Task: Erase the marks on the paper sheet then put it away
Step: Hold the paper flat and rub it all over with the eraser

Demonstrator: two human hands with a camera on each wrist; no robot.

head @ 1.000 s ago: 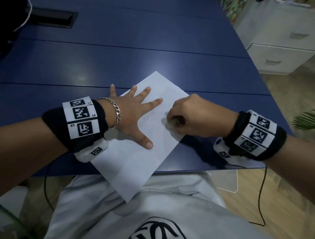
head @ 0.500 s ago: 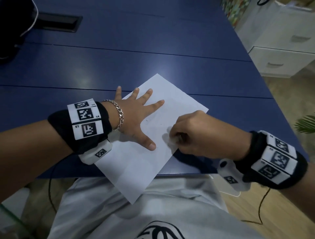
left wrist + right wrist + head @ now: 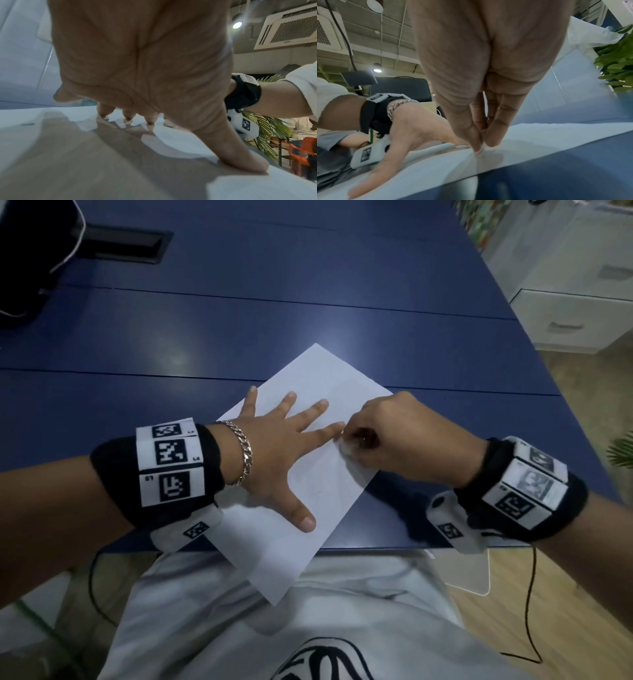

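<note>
A white paper sheet [image 3: 318,474] lies slantwise on the blue table [image 3: 274,313], its near corner hanging over the front edge. My left hand [image 3: 284,450] lies flat on it with fingers spread, pressing it down; the left wrist view shows the fingertips [image 3: 127,117] and thumb on the sheet [image 3: 180,146]. My right hand [image 3: 383,440] is curled, pinching a small white eraser [image 3: 346,446] against the paper just beside my left index fingertip. In the right wrist view the eraser [image 3: 480,149] touches the sheet [image 3: 530,136] between thumb and fingers. Any marks are too faint to make out.
A dark bag [image 3: 24,261] with a white cord sits at the table's far left, beside a black cable slot [image 3: 126,242]. White drawer cabinets [image 3: 575,313] stand to the right. A green plant [image 3: 621,453] is by the right edge. My lap is under the table's front edge.
My right hand with the eraser has moved back up and left across the sheet, now close to my left index fingertip. The left hand has stayed flat on the paper.
</note>
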